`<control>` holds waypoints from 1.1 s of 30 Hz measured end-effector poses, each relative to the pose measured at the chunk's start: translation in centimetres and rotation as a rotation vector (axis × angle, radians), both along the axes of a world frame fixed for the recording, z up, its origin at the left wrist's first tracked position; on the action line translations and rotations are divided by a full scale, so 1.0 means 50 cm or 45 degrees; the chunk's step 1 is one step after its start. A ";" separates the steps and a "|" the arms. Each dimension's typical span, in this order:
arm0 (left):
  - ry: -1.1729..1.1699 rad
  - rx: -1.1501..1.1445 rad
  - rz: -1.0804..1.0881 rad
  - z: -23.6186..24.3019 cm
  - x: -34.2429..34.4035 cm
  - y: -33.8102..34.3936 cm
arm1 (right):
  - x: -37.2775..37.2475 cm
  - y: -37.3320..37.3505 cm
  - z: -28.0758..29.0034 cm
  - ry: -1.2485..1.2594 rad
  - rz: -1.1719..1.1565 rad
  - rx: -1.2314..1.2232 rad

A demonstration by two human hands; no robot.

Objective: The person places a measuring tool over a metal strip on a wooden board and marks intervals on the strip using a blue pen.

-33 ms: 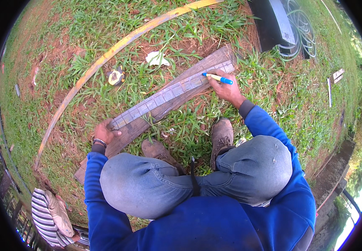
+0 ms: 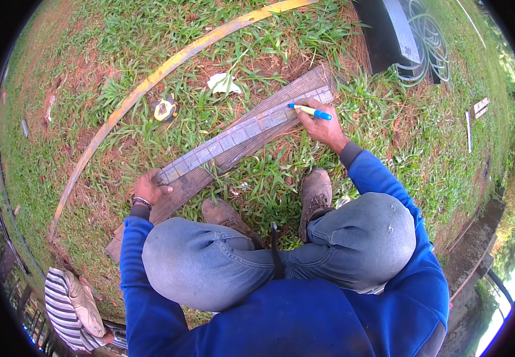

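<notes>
My left hand [image 2: 150,187] is closed on the lower left end of a flat grey metal strip [image 2: 225,143], its thumb along the near side. Dark lines cross the strip at intervals. The strip lies slantwise along a weathered wooden board [image 2: 189,189] on the grass. In my right hand [image 2: 323,127] is a pale yellow marker [image 2: 309,110] with blue ends, pinched between the fingers. The marker's tip meets the strip's upper right part or hovers just over it; I cannot tell which.
Beyond the board lie a yellow tape measure [image 2: 163,110], a crumpled white scrap [image 2: 224,83] and a long curved yellow strip [image 2: 150,80]. A dark box-like object [image 2: 385,33] and coiled clear tubing [image 2: 435,50] sit far right. At lower left, a person in a striped shirt [image 2: 62,306] is near.
</notes>
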State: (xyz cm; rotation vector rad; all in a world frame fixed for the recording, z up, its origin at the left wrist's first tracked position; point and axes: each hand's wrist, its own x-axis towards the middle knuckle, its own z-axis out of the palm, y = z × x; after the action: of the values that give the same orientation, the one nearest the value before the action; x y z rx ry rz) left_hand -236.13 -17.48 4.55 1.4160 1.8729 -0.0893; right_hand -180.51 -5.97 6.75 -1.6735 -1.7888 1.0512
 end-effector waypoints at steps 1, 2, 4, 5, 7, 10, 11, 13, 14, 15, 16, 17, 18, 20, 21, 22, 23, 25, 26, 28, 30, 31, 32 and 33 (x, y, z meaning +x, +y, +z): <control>0.004 0.005 -0.007 0.004 0.003 0.001 | 0.000 0.000 0.001 -0.002 -0.001 0.004; 0.008 0.010 -0.014 0.006 0.005 0.001 | 0.002 0.000 -0.003 -0.002 0.001 0.003; 0.036 0.038 -0.024 0.001 0.004 -0.001 | 0.008 0.000 -0.007 -0.008 0.015 -0.026; 0.065 0.067 -0.034 -0.001 0.003 -0.002 | 0.009 -0.001 -0.010 -0.009 0.017 -0.027; 0.063 0.052 -0.023 0.001 0.003 -0.003 | 0.003 0.000 -0.010 0.052 0.028 0.042; 0.080 0.022 -0.023 0.009 0.007 0.000 | -0.028 -0.002 -0.008 0.083 0.101 0.088; 0.100 0.010 -0.035 0.013 0.009 0.000 | -0.041 -0.008 -0.005 0.102 0.107 0.071; 0.075 0.006 -0.014 0.020 0.013 0.004 | -0.048 -0.007 -0.004 0.063 0.128 0.039; 0.050 0.003 0.003 0.021 0.013 0.004 | -0.051 -0.006 -0.004 0.023 0.145 0.008; 0.050 -0.001 0.005 0.019 0.012 0.005 | -0.052 -0.005 -0.004 0.023 0.147 0.004; 0.060 -0.003 -0.016 0.018 0.011 0.005 | -0.052 -0.004 -0.003 0.020 0.133 -0.037; 0.070 -0.006 -0.038 0.016 0.010 0.006 | -0.052 -0.003 -0.002 0.016 0.119 -0.078; 0.068 -0.006 -0.035 0.019 0.013 0.006 | -0.051 -0.004 -0.005 0.014 0.122 -0.077; 0.079 -0.001 -0.042 0.025 0.018 0.008 | -0.051 -0.007 -0.013 0.059 0.111 0.003; 0.079 -0.002 -0.038 0.025 0.016 0.007 | -0.053 -0.007 -0.014 0.059 0.115 0.002; 0.093 0.011 -0.051 0.025 0.015 0.005 | -0.055 -0.007 -0.016 0.063 0.110 0.019; 0.107 0.025 -0.064 0.024 0.014 0.004 | -0.056 -0.007 -0.017 0.068 0.104 0.036; 0.091 0.018 -0.054 0.024 0.017 0.007 | -0.056 -0.006 -0.016 0.068 0.112 0.055; 0.077 0.013 -0.044 0.024 0.018 0.008 | -0.055 -0.006 -0.016 0.070 0.119 0.076; 0.076 0.010 -0.041 0.025 0.016 0.005 | -0.056 -0.004 -0.014 0.066 0.143 0.070; 0.073 0.009 -0.039 0.026 0.016 0.006 | -0.053 -0.003 -0.015 0.060 0.165 0.066; 0.072 0.011 -0.044 0.027 0.018 0.008 | -0.049 -0.003 -0.016 0.048 0.142 0.018; 0.071 0.014 -0.048 0.027 0.019 0.009 | -0.046 -0.003 -0.018 0.036 0.119 -0.030; 0.072 0.013 -0.048 0.026 0.017 0.008 | -0.048 -0.003 -0.016 0.038 0.119 -0.031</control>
State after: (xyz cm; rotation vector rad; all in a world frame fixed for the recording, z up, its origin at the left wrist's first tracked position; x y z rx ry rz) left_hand -235.25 -17.09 5.83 1.4702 1.8954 -0.1399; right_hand -182.93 -6.10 5.93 -1.5931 -1.8583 1.1360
